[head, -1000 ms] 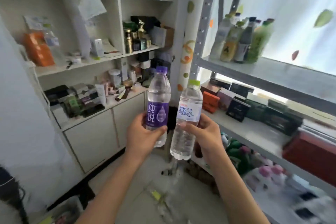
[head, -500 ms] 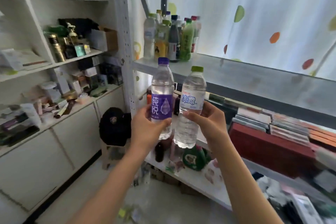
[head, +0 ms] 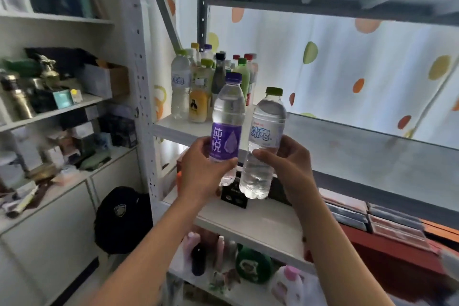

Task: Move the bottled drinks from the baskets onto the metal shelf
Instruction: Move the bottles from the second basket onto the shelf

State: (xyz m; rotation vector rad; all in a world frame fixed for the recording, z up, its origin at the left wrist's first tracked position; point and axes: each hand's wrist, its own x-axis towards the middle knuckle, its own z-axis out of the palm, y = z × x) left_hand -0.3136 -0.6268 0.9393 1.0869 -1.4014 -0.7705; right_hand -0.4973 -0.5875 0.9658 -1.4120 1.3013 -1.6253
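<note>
The left hand (head: 202, 171) grips a clear purple-labelled bottle (head: 227, 122) and the right hand (head: 289, 169) a tilted green-capped bottle (head: 265, 139), both held before the metal shelf's (head: 347, 146) front edge, near 1 bottle cluster (head: 208, 84) at its left end.

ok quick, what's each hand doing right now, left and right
Left hand: holding the purple bottle, fingers curled round its label.
Right hand: holding the green-capped bottle, gripped at its middle.
</note>
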